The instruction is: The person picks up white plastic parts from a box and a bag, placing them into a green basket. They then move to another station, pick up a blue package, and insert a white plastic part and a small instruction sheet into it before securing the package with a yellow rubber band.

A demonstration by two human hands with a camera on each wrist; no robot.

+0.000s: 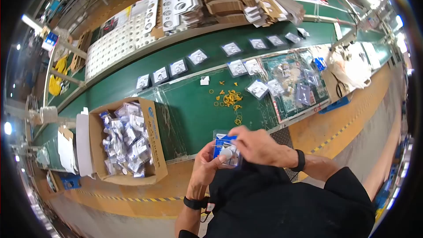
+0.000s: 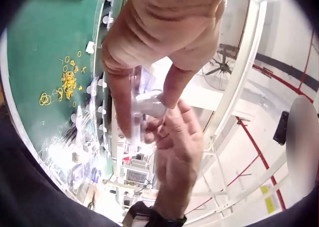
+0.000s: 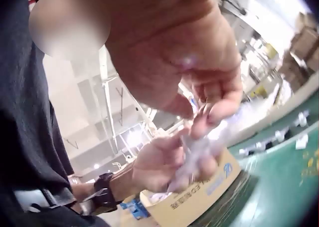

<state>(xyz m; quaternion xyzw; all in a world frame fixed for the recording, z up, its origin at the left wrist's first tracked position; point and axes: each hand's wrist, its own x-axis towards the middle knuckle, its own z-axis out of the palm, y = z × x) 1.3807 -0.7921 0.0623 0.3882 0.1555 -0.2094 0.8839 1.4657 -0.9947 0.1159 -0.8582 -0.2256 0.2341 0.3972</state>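
Observation:
My left hand (image 1: pixel 205 166) grips a clear plastic pack (image 1: pixel 218 135) with a blue printed card and a round white part inside, its thumb lying across the front. My right hand (image 1: pixel 260 146), blurred, is at the pack's upper right, overlapping the blue card. In the right wrist view the right hand's fingertips (image 3: pixel 212 118) are curled in and pinch at the pack's edge. From the left wrist view, the white part (image 2: pixel 151 103) shows between the left thumb and fingers. A pile of yellow rubber bands (image 1: pixel 231 98) lies on the green table just beyond the hands.
A cardboard box (image 1: pixel 159 150) full of similar packs stands at the left. Several packs (image 1: pixel 178 67) lie in a row along the green table (image 1: pixel 185 92), others near a clear sheet (image 1: pixel 286 72) at right. Stacked cut-out cardboard (image 1: pixel 187 0) fills the rack behind.

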